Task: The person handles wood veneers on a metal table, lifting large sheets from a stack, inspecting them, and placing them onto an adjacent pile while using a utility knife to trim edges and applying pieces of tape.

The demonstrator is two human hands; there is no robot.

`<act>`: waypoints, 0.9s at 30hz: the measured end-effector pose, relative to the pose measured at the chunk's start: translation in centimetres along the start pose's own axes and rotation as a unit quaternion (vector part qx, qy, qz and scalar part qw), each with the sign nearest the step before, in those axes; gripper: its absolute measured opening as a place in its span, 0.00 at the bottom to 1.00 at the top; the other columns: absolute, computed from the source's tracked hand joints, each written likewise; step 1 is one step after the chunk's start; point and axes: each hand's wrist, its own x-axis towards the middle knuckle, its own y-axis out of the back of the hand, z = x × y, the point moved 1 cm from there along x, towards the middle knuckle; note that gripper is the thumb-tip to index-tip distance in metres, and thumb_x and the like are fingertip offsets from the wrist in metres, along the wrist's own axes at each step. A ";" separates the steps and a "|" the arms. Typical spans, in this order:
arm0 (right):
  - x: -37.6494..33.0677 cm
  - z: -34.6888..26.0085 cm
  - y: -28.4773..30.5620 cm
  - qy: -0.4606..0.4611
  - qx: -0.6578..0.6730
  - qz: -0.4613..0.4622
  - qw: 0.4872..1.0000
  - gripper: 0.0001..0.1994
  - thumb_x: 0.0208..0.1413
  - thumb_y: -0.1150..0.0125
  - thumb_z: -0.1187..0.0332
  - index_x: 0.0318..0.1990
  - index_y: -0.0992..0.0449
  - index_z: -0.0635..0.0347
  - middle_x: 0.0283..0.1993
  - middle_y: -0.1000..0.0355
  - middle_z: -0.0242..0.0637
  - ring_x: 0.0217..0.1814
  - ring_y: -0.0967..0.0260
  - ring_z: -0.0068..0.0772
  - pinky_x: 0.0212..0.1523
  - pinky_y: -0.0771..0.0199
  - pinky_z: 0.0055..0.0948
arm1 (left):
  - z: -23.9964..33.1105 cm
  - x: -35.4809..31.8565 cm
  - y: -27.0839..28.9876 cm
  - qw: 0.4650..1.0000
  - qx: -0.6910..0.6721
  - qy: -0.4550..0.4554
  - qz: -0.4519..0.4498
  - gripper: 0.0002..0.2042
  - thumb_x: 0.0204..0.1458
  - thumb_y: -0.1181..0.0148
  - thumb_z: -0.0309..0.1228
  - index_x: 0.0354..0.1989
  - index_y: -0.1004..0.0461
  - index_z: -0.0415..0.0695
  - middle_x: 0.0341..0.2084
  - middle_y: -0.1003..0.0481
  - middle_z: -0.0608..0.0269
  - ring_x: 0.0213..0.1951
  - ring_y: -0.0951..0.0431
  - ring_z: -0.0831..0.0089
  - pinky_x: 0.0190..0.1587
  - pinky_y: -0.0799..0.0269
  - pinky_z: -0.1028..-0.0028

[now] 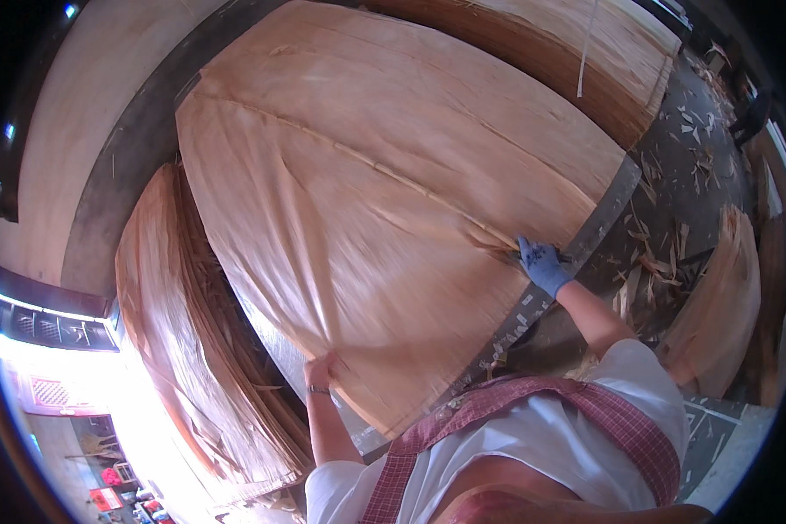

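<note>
A large thin sheet of wood veneer [393, 227] lies across the dark worktable [609, 196] in front of me. My left hand [321, 370], bare and with a band at the wrist, is closed on the near left edge of the sheet. Creases in the veneer run together toward that hand. My right hand [543, 265], in a blue glove, is closed at the right part of the sheet, where a long raised fold or seam [384, 168] ends. Something dark and narrow sticks out beside the glove; its kind is too small to tell.
To the left stands a stack of veneer sheets [170, 288] with ragged edges. Another thick stack [611, 52] is at the far right. Veneer scraps [659, 262] litter the floor at right, near a leaning bundle of veneer [720, 306]. Bright light comes from an opening at left.
</note>
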 end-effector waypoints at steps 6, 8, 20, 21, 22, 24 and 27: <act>-1.6 0.5 -0.4 0.028 -0.026 0.066 0.997 0.12 0.57 0.50 0.65 0.48 0.32 0.57 0.31 0.25 0.40 0.28 0.25 0.43 0.29 0.26 0.43 | 0.3 -0.6 -0.4 1.000 0.002 0.016 0.012 0.09 0.45 0.28 0.29 0.24 0.22 0.37 0.17 0.26 0.65 0.14 0.31 0.78 0.15 0.38 0.77; -0.6 0.0 -0.3 0.027 -0.026 0.070 0.997 0.12 0.57 0.50 0.65 0.47 0.32 0.57 0.31 0.25 0.40 0.28 0.25 0.42 0.29 0.26 0.42 | -0.1 -0.5 0.3 1.000 0.004 0.003 0.018 0.09 0.44 0.28 0.29 0.24 0.22 0.36 0.18 0.25 0.66 0.16 0.30 0.78 0.17 0.37 0.77; -2.3 0.3 2.8 0.007 0.003 -0.083 0.997 0.34 0.56 0.48 0.49 0.61 0.42 0.68 0.29 0.25 0.41 0.28 0.25 0.41 0.26 0.29 0.43 | -3.1 0.4 1.9 0.999 -0.001 0.044 0.031 0.14 0.48 0.31 0.33 0.34 0.21 0.31 0.29 0.24 0.62 0.29 0.27 0.74 0.30 0.30 0.75; -2.6 0.3 3.3 0.005 -0.010 -0.105 0.994 0.36 0.57 0.49 0.48 0.63 0.45 0.70 0.28 0.25 0.41 0.28 0.25 0.42 0.26 0.29 0.45 | -2.8 0.4 1.4 0.999 0.001 0.036 0.012 0.14 0.48 0.31 0.33 0.34 0.21 0.32 0.29 0.24 0.62 0.29 0.27 0.75 0.31 0.29 0.75; -2.4 0.4 3.7 -0.019 0.013 -0.131 0.991 0.43 0.54 0.46 0.44 0.66 0.49 0.72 0.31 0.24 0.43 0.30 0.24 0.43 0.27 0.29 0.45 | -2.4 0.2 1.3 1.000 0.002 0.029 -0.007 0.15 0.48 0.31 0.33 0.35 0.21 0.32 0.29 0.24 0.62 0.30 0.27 0.75 0.31 0.29 0.74; -2.5 1.6 3.1 -0.052 0.066 -0.113 0.990 0.46 0.52 0.45 0.42 0.65 0.50 0.74 0.33 0.23 0.45 0.31 0.24 0.45 0.27 0.29 0.47 | -1.8 -0.2 1.0 1.000 -0.006 0.000 -0.026 0.16 0.48 0.31 0.35 0.36 0.21 0.32 0.30 0.23 0.62 0.30 0.27 0.74 0.32 0.29 0.73; -1.4 2.3 1.4 -0.079 0.080 -0.119 0.987 0.50 0.49 0.43 0.39 0.65 0.51 0.76 0.35 0.23 0.49 0.34 0.23 0.47 0.29 0.28 0.49 | -1.3 0.2 1.8 0.997 0.070 0.042 0.002 0.17 0.49 0.31 0.36 0.38 0.22 0.32 0.31 0.23 0.60 0.32 0.25 0.72 0.33 0.27 0.72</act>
